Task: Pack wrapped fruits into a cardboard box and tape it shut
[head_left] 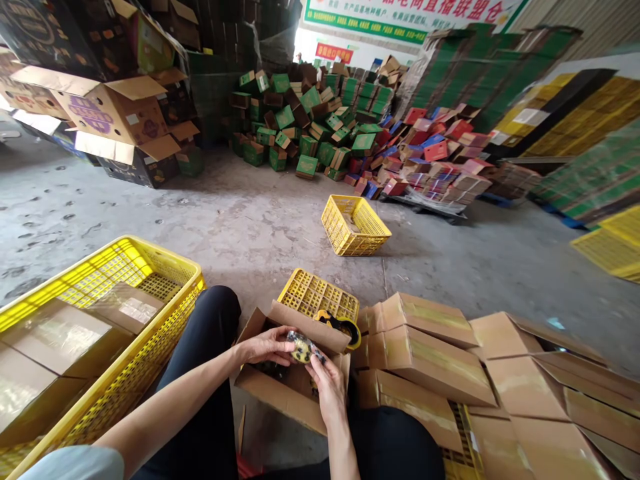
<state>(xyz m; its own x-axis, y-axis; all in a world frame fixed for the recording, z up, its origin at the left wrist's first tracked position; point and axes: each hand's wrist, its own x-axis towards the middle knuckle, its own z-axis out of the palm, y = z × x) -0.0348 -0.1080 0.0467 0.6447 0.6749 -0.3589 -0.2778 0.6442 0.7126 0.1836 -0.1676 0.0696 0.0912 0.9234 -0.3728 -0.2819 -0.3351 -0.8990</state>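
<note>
Here, left hand (269,347) and right hand (327,385) hold 1 mottled item (301,347), perhaps wrapped, over open carton (283,400); yellow crate (113,270) left.

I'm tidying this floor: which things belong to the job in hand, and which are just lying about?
Likely part of the job:
wrapped item, in the left hand and right hand
open box below it
tape dispenser, close by

Probably just lying about:
green boxes, heaped
red boxes, heaped
yellow crate ahead
</note>
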